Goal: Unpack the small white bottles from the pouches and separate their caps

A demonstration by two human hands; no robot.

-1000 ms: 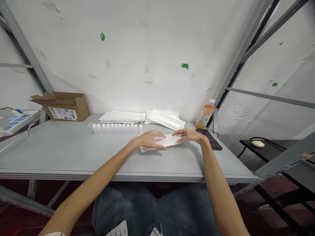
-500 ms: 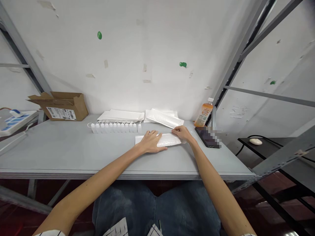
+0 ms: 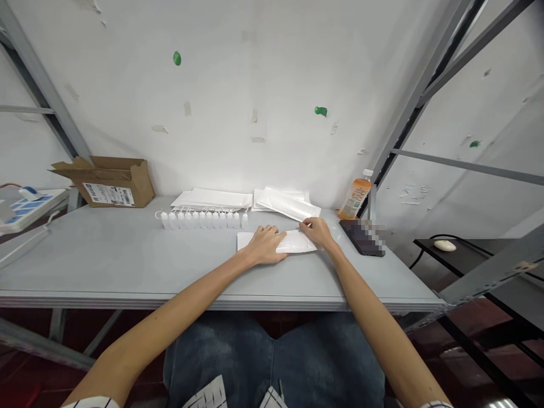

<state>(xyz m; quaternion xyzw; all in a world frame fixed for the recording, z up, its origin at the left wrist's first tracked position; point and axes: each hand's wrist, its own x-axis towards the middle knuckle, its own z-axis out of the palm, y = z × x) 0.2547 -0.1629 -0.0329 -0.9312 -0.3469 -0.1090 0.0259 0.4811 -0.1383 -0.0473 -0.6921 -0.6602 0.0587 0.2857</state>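
Head view: pressing packet, parallel to front edge of desk, under spread left hand; pinching right end in right hand.

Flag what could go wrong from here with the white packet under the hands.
The left hand presses on the packet while the right hand works at its far edge; uneven pulling might crease it. The row of small white bottles is just beyond the left hand, so a sweep might topple some. The orange drink bottle, if knocked, might fall onto the dark tablet.
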